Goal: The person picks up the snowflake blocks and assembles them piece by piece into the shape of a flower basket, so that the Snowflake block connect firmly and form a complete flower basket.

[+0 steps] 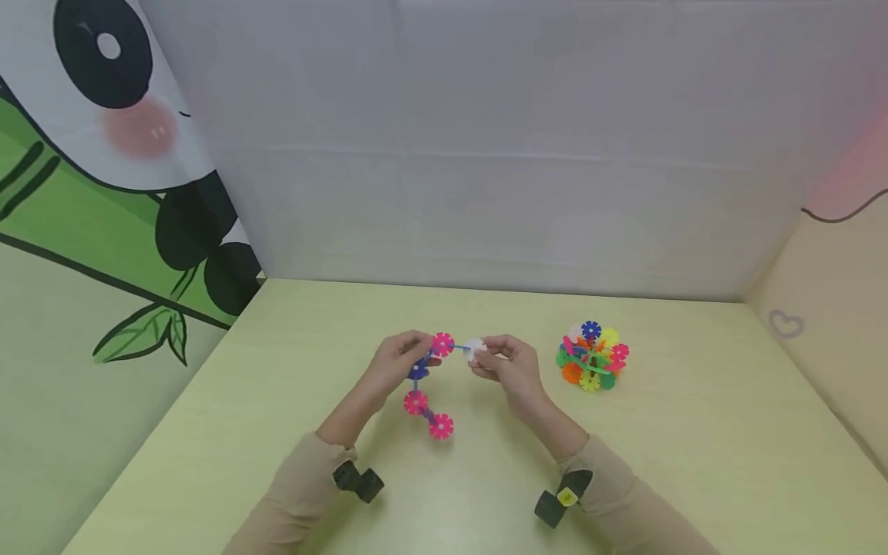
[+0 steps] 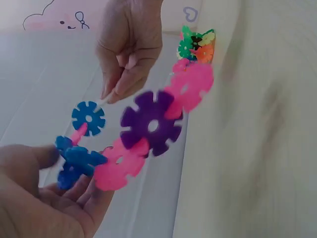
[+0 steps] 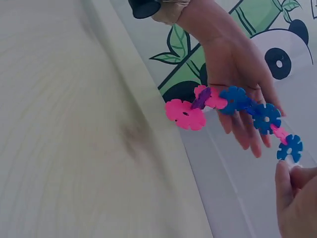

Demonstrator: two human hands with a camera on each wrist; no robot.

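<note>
A chain of notched plastic snowflake discs (image 1: pixel 415 402), pink, blue and purple, hangs above the table between the hands. My left hand (image 1: pixel 397 362) pinches the chain between thumb and fingers at its blue discs (image 2: pixel 79 161). From there a pink disc (image 2: pixel 120 163), a purple disc (image 2: pixel 141 129) and another pink one trail off toward the free end. At the other end, my right hand (image 1: pixel 515 371) pinches a white disc (image 1: pixel 475 349) edge-on against a blue disc (image 3: pixel 290 148). Fingers cover much of the white disc in the wrist views.
To the right of the hands, a cluster of multicoloured snowflake discs (image 1: pixel 591 358) stands on the pale table (image 1: pixel 694 432). A grey-white backdrop (image 1: pixel 499 154) rises behind the table's far edge. Painted panels, one with a panda, flank both sides.
</note>
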